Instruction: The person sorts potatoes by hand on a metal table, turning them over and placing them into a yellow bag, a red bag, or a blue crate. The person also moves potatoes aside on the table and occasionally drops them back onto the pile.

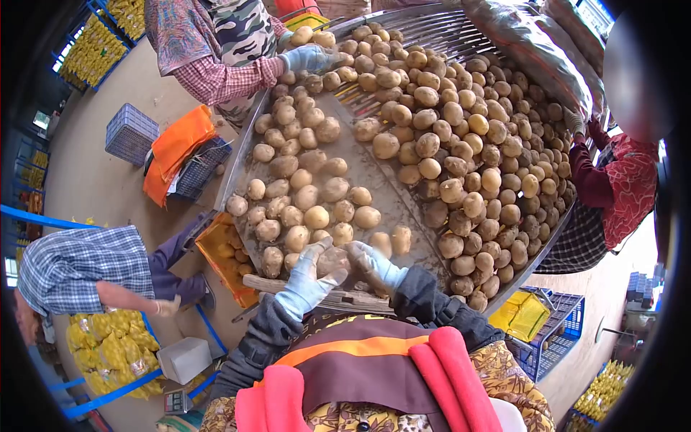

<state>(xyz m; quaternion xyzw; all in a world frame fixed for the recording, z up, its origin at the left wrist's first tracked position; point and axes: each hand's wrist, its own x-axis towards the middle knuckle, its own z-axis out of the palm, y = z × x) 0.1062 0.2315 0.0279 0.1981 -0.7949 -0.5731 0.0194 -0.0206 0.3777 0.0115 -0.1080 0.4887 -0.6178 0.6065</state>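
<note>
Both my hands wear light blue gloves with soiled palms at the near edge of a metal sorting table [367,169]. My left hand [311,279] has its thumb and fingers curved around the left side of a potato [333,263]. Close to the same potato's right side is my right hand [376,265], its fingers slightly blurred and spread. Loose potatoes [306,196] lie just beyond my hands, and a large heap of potatoes [468,144] covers the table's right part. A wooden board [360,297] runs along the near edge, below my hands.
A co-worker's gloved hand [311,57] touches potatoes at the upper left. Another co-worker [619,180] holds a large sack [536,50] at the right. A person in plaid [90,270] bends at the left, near yellow bags [115,345]. An orange-edged container [224,252] hangs beside the table.
</note>
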